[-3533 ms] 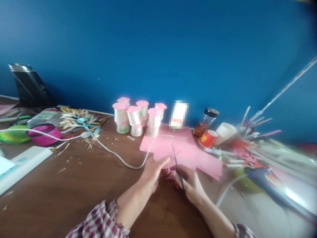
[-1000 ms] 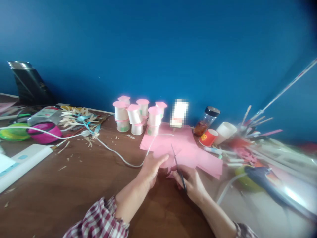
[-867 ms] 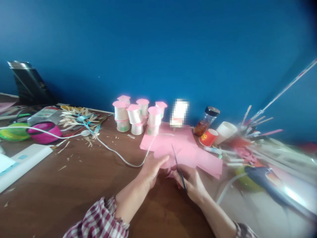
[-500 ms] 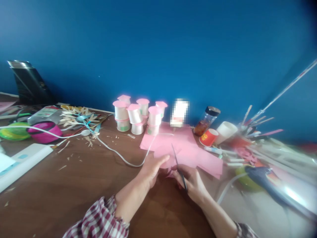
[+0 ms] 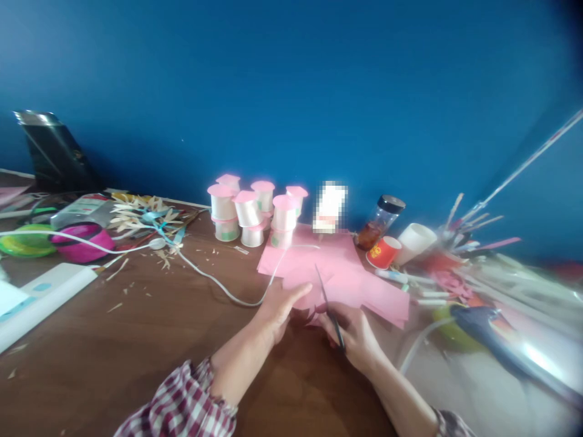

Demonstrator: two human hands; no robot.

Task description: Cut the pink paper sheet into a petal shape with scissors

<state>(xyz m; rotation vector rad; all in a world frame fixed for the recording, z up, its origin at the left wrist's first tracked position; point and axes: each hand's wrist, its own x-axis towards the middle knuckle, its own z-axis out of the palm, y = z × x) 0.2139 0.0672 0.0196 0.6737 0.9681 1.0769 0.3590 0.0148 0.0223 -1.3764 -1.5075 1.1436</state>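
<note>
Pink paper [image 5: 341, 282] is lying midway along the tabletop [image 5: 168, 340], the left hand [image 5: 276, 306] pinching it, thumb on top; the right hand [image 5: 355, 334] is curling around scissors [image 5: 336, 329]; white cylinders [image 5: 248, 212] are standing toward the far edge, brown surface stretching leftward

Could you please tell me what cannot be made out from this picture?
In the head view:
Most fingertips of the left hand, hidden beneath the hand and pink paper.
Part of the scissors, covered by the right hand.
Details of the white item, blurred into square blocks.
One end of the power strip, cut off by the left edge.
</note>
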